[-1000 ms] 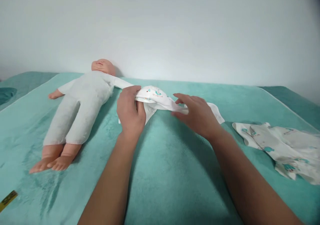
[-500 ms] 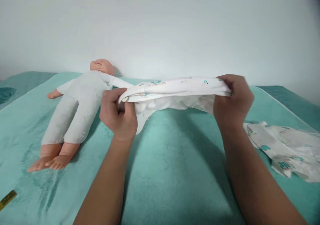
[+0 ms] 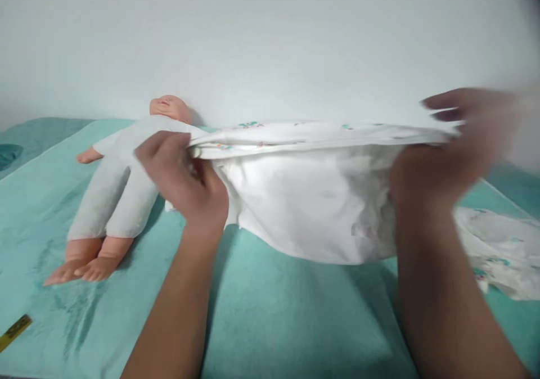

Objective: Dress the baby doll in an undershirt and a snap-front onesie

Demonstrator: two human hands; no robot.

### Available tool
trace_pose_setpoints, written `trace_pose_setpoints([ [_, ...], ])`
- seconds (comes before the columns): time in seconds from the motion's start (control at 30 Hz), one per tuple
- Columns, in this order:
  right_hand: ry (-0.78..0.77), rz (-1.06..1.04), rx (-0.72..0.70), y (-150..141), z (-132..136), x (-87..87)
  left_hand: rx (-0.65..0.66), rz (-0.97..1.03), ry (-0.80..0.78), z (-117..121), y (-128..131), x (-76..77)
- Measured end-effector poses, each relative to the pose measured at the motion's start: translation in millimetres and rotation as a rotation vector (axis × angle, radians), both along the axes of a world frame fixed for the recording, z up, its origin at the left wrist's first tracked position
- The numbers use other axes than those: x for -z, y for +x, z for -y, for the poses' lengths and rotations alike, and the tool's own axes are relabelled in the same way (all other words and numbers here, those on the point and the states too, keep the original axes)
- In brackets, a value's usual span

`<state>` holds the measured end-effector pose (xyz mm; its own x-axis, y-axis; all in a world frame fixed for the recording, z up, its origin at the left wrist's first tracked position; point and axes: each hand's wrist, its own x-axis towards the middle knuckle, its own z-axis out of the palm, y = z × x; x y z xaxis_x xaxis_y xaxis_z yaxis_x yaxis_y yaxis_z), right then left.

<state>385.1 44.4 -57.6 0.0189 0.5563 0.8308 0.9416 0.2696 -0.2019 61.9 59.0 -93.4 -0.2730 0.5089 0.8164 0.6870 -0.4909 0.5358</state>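
Note:
A white baby garment point(image 3: 304, 199) with small coloured prints is stretched sideways above the bed, its plain side hanging towards me. My left hand point(image 3: 185, 179) pinches its left end, where a small round snap shows by the fingers. At the right end, my right hand point(image 3: 455, 148) is smeared by motion; its upper fingers look stretched out, while the cloth's edge runs taut into the grip near the thumb. Left of the garment lies a baby doll point(image 3: 130, 165) on its back in a white bodysuit, with bare feet towards me. Its arm nearest the garment is partly hidden.
A second printed white baby garment point(image 3: 506, 249) lies crumpled at the right, partly behind my forearm. The turquoise cover point(image 3: 295, 323) spreads under everything. A yellow and black strip point(image 3: 16, 331) lies at the lower left. A pale wall point(image 3: 270, 41) stands behind.
My right hand has moved right and up, and its upper fingers have spread. My left hand has shifted slightly left. The garment is pulled wider, and its plain side hangs lower.

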Motion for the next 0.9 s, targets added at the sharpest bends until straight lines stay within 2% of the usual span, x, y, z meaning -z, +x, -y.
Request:
trace_pose_setpoints([
  [0.07,-0.068,-0.037,0.192,-20.6,-10.3,12.6,-0.128,-0.137,-0.007,-3.9,8.8,1.3],
  [0.1,-0.135,-0.037,0.218,-32.1,-13.7,19.3,-0.152,-0.219,-0.047,-5.8,13.8,3.5],
  [0.17,-0.257,-0.017,0.136,-54.7,-16.4,32.6,-0.075,-0.362,-0.172,-7.8,24.5,10.3],
  [0.3,-0.518,-0.04,-0.119,-88.2,-14.8,57.5,0.191,-0.538,-0.455,-4.9,44.0,26.0],
  [0.37,-0.678,-0.022,-0.13,-96.0,-16.6,69.7,0.213,-0.584,-0.589,-4.5,49.7,32.3],
  [0.43,-0.764,0.022,-0.095,-97.6,-21.7,80.9,0.203,-0.617,-0.669,-7.5,51.4,37.5],
  [0.6,-0.751,0.049,-0.023,-84.0,-38.9,95.3,0.166,-0.621,-0.68,-21.7,46.1,46.3],
  [0.8,-0.552,0.178,-0.03,-55.7,-51.5,86.2,0.099,-0.656,-0.616,-24.5,43.2,49.4],
  [0.9,-0.569,0.225,-0.065,-43.7,-58.4,84.9,0.123,-0.636,-0.617,-25.7,44.1,51.0],
])
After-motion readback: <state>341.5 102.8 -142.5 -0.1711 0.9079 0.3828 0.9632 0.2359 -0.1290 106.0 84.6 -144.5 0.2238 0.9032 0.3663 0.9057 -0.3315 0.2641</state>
